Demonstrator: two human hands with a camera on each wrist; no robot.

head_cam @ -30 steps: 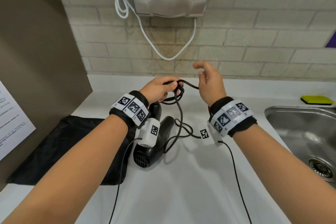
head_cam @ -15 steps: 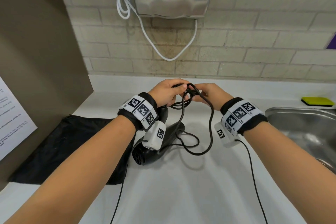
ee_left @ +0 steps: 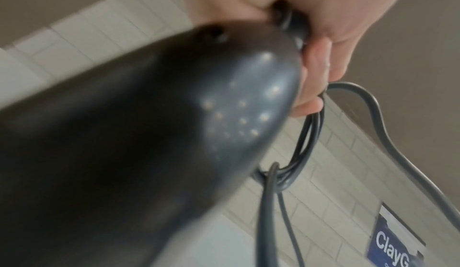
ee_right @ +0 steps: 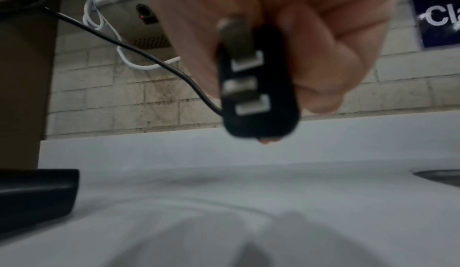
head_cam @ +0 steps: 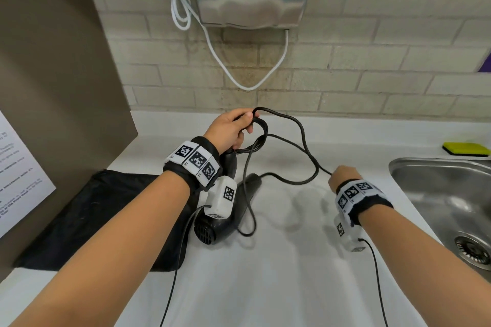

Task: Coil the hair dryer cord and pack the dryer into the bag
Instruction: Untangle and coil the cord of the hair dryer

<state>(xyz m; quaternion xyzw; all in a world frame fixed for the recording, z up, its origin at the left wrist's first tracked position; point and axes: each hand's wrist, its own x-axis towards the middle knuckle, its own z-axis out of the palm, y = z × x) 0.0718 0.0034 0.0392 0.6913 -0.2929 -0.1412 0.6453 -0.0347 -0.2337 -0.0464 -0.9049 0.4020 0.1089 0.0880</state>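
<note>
— Hands?
— Left hand [head_cam: 230,129] grips cord [head_cam: 303,138] loops above the dryer [head_cam: 225,210]; right hand [head_cam: 342,176] pinches the plug [ee_right: 259,86].
— Around?
— Bag [head_cam: 87,215] lies left, touching the dryer; sink [head_cam: 441,194] right, sponge [head_cam: 466,148] behind it.

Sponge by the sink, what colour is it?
The sponge is yellow-green on a dark base, seen best in the head view.

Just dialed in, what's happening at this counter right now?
A person is winding up a hair dryer's cord. The left hand grips several finished loops above the hair dryer, which lies on the white counter. The right hand pinches the plug, held out to the side with the last slack between the hands. The black bag lies flat at the left, nothing packed yet.
</note>
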